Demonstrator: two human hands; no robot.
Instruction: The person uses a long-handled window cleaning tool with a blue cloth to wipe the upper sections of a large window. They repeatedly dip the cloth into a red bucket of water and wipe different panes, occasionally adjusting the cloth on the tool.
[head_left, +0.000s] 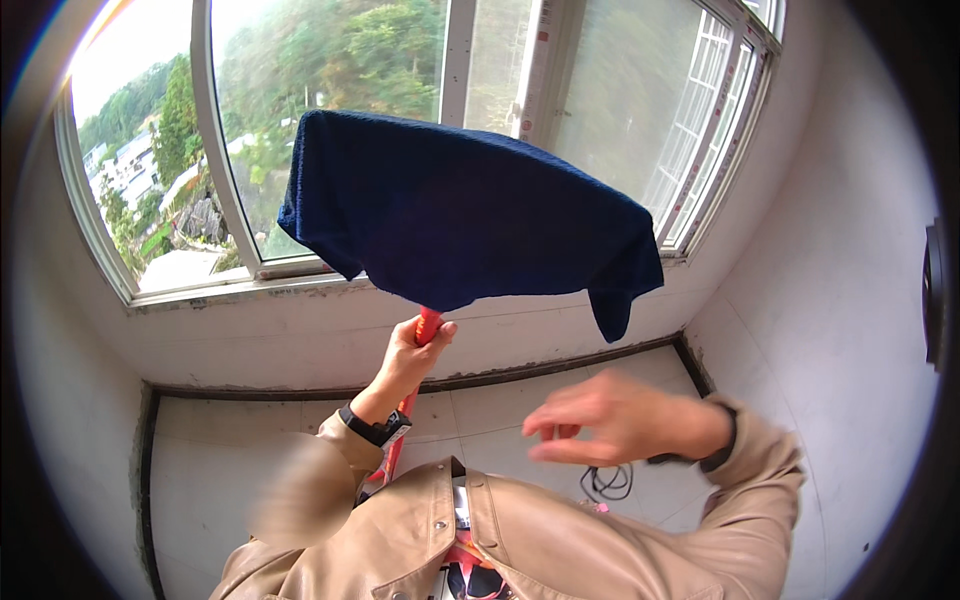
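My left hand (420, 346) is closed around a red pole (428, 327), just below a dark blue cloth (472, 217). The cloth is draped wide over the pole's upper end, and what lies beneath it is hidden. One corner of the cloth hangs down at the right. Lower down, the pole runs past my left wrist towards my jacket. My right hand (600, 420) is raised to the right of the pole, blurred, with its fingers apart and curved, holding nothing and not touching the cloth.
A sliding window (330, 67) with white frames spans the wall ahead, behind the cloth. Below it are a pale wall (300, 337) and a dark skirting strip (525, 371). A coiled black cable (609, 484) lies on the tiled floor (225, 465). A dark object is mounted on the right wall.
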